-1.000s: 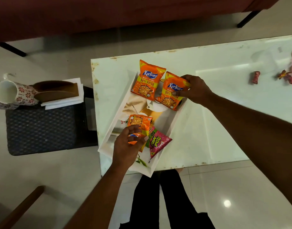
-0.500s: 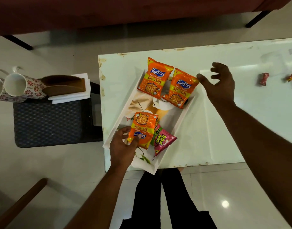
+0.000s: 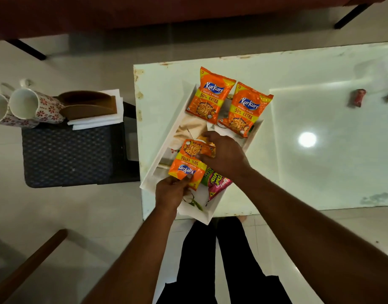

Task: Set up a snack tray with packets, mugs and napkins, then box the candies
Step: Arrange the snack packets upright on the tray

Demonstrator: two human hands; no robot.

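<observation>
While two orange "Kurkure Masala Munch 50% Extra" packets (image 3: 210, 96) lie at the far end of the tray (image 3: 155, 170) on the bench (image 3: 320, 172), the left hand (image 3: 170, 191) and right hand (image 3: 225, 155) grip a third Kurkure packet (image 3: 187, 166), upside down, mid-tray.

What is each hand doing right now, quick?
Left hand: closed, holding the near end of the upside-down orange packet.
Right hand: closed, pinching the same packet's far end.

Home living room, glass coffee table (image 3: 320, 172), maroon sofa (image 3: 144, 12), tiled floor (image 3: 68, 205)
</observation>
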